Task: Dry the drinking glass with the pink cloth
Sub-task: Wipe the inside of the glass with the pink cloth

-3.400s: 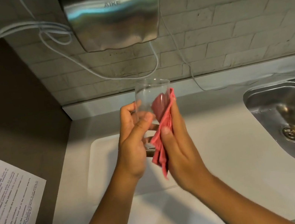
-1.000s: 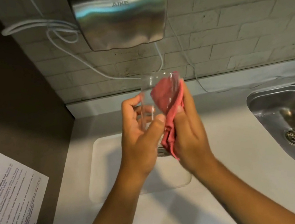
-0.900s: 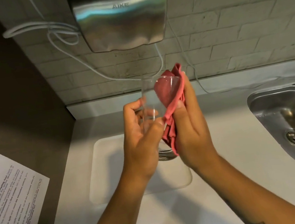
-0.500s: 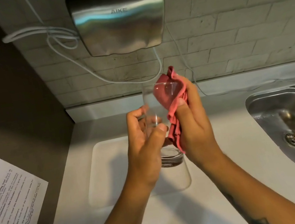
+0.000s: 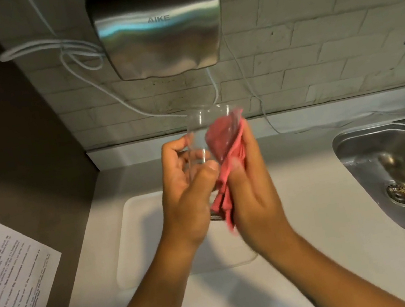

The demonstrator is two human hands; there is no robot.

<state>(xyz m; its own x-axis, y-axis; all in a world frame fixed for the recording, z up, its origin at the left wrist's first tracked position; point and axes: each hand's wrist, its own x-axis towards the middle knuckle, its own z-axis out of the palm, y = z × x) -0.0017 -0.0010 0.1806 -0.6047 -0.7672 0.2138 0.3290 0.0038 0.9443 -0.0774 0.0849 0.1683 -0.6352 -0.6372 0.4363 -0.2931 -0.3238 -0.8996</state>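
Observation:
A clear drinking glass (image 5: 199,132) is held upright above the counter, mouth up. My left hand (image 5: 189,195) wraps its left side, thumb across the front. The pink cloth (image 5: 223,140) lies against the glass's right wall, showing through the glass near the rim, and hangs down in folds to the base. My right hand (image 5: 252,190) presses the cloth to the glass, thumb on the front folds and fingers behind. The glass's base is mostly hidden between both hands.
A white tray (image 5: 142,230) lies on the white counter (image 5: 309,189) under the hands. A steel sink (image 5: 398,174) is at the right, its tap at the frame edge. A steel hand dryer (image 5: 157,24) hangs on the tiled wall above, with white cables (image 5: 77,53). A printed sheet (image 5: 12,287) lies left.
The cloth has slid down from above the rim to the glass's right wall. My right hand moved down with it. The glass stays in my left hand.

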